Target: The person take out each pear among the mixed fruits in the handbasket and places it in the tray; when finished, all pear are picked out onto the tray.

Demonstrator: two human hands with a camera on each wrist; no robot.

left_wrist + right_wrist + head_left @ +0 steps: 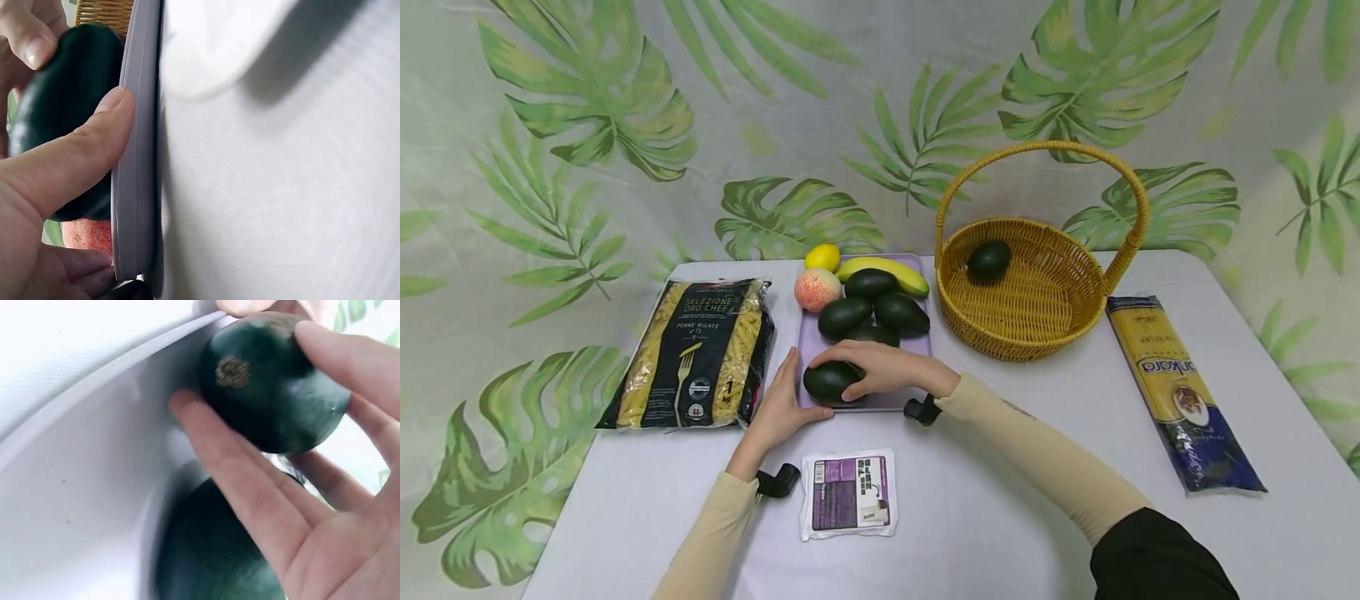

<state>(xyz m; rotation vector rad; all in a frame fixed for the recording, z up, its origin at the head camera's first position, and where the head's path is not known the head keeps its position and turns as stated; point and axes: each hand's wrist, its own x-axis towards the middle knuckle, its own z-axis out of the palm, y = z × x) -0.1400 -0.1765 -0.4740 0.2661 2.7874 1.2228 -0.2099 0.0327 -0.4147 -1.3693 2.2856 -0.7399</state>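
Note:
My right hand [891, 367] grips a dark green avocado [827, 383] at the front of a shallow lilac tray [891, 406], thumb on one side and fingers on the other. In the right wrist view its brown stem end shows. My left hand [781, 407] is at the tray's front left corner, thumb along the front rim and fingers along the left side, close to the same avocado. Behind lie several more avocados [844, 317], one partly hidden by the right hand, with a banana [887, 272], a lemon [822, 257] and a peach [817, 289].
Right of the tray stands a wicker basket [1045, 308] with a tall handle and one avocado [988, 261] inside. A penne bag [688, 354] lies left, a yellow-and-blue pasta packet [1183, 392] right. A flat white-and-purple packet [849, 493] lies in front of the tray.

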